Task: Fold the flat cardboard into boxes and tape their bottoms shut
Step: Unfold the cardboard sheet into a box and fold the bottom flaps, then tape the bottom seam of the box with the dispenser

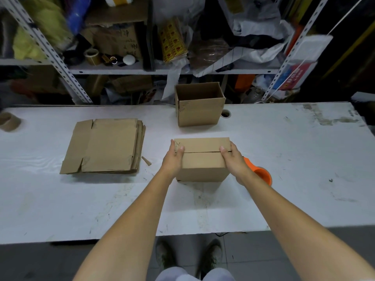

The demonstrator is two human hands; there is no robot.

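A folded cardboard box [203, 163] stands on the white table [284, 159] with its two flaps closed on top, a seam running across between them. My left hand [175, 157] grips its left side, thumb on top by the seam. My right hand [233, 159] grips the right side the same way. A stack of flat cardboard [107, 146] lies to the left. An upright open box [199, 106] stands at the table's far edge. An orange tape dispenser [261, 173] lies just behind my right wrist, partly hidden.
A small cardboard scrap [146, 160] lies beside the flat stack. A brown tape roll [9, 121] sits at the far left. A cable hole [225, 114] is next to the open box. Cluttered metal shelves [142, 68] rise behind the table.
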